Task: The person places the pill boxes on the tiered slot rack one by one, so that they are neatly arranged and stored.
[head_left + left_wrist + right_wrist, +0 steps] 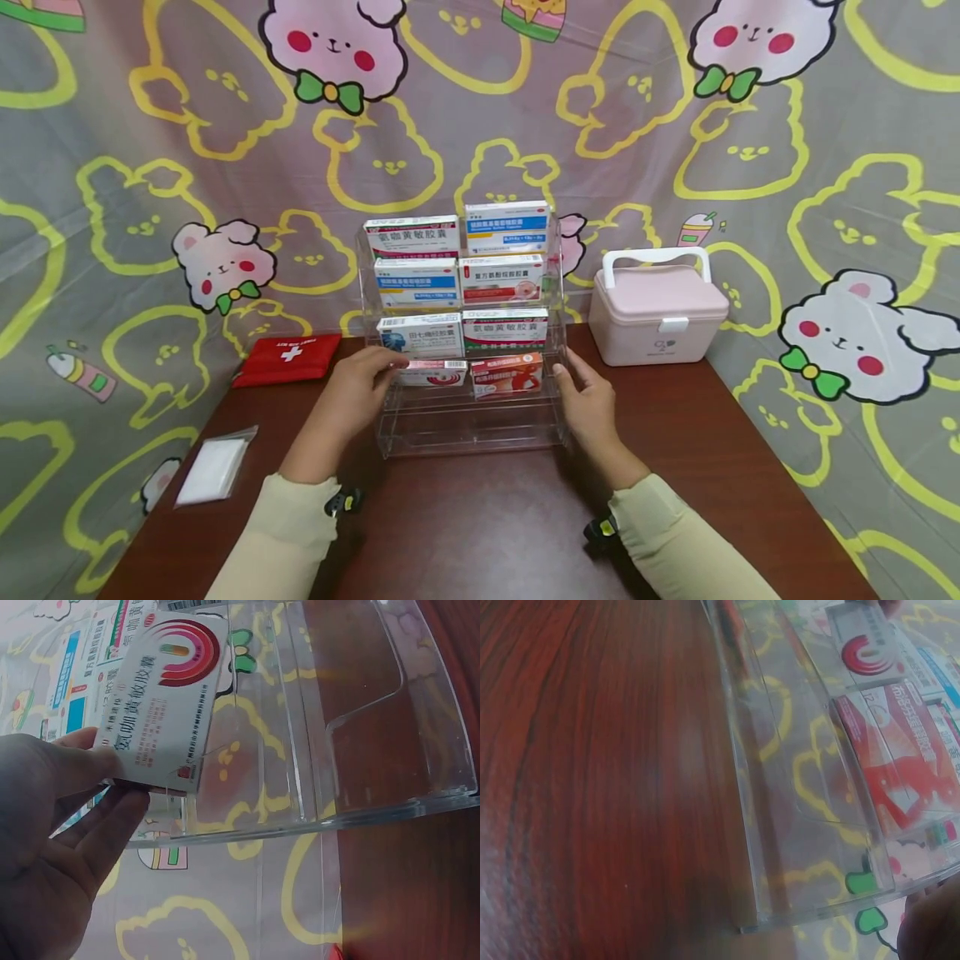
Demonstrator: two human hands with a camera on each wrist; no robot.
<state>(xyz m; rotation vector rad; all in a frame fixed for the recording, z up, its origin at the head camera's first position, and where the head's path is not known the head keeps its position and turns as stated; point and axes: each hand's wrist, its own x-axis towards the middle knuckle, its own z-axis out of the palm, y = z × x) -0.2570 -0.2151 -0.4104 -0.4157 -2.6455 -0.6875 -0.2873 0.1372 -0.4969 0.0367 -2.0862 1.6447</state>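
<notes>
A clear acrylic display rack [472, 440] stands on the table, with medicine boxes in its upper tiers. My left hand [360, 387] pinches one end of a white medicine box with red and pink arcs [169, 712], thumb on its front face. That box is at the left of the lowest filled tier, tilted a little in the head view. Beside it sits an orange-red medicine box [507, 375]. My right hand [591, 408] holds the rack's right side wall, thumb towards the front; its other fingers are mostly hidden.
A pink lidded case with a white handle [656, 312] stands at the back right. At the left lie a red first aid pouch [285, 360] and a white packet in clear plastic [215, 468]. Patterned cloth [450, 158] hangs behind and at both sides.
</notes>
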